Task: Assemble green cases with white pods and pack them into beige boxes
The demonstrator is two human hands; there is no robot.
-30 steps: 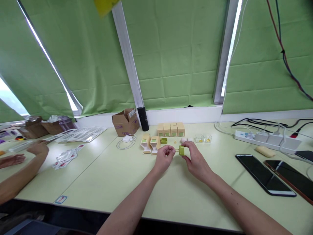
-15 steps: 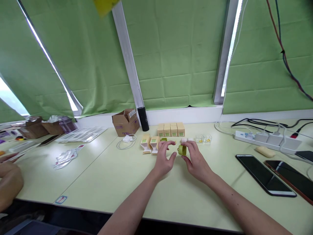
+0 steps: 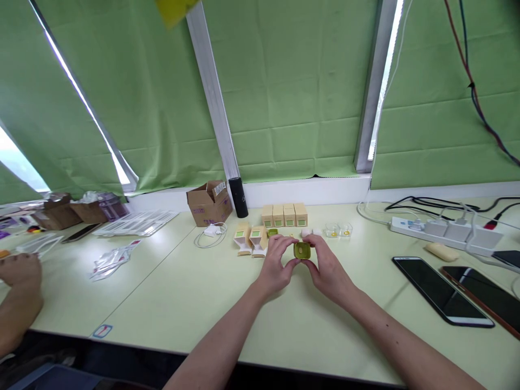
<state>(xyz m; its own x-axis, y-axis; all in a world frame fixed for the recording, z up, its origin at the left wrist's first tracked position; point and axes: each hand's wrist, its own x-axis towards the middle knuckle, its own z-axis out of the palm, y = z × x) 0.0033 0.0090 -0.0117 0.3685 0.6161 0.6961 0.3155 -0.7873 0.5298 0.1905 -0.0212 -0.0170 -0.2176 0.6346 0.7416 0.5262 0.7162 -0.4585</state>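
A small olive-green square case (image 3: 301, 250) is held up above the table, its hollow side facing me. My right hand (image 3: 329, 268) pinches its right edge between thumb and fingers. On the opposite edge my left hand (image 3: 276, 269) is closed as well, fingertips at the upper left and thumb low. Just beyond my left hand lies another green piece (image 3: 272, 232). Two opened small cartons, a left one (image 3: 242, 238) and a right one (image 3: 258, 240), stand beside it. Small white pieces (image 3: 305, 232) sit behind my right fingers, partly hidden.
Several small tan boxes (image 3: 283, 216) stand in a row at the back. Clear cups (image 3: 332, 231) with yellow bits are right of them. A cardboard box (image 3: 209, 205), black cylinder (image 3: 238, 197), power strip (image 3: 442, 233) and phones (image 3: 441, 290) surround the area. Another person's arm (image 3: 20, 295) is at left.
My left hand has moved right and taken hold of the green case. The case has turned so its hollow side faces me. At far left, the other person's hand has shifted.
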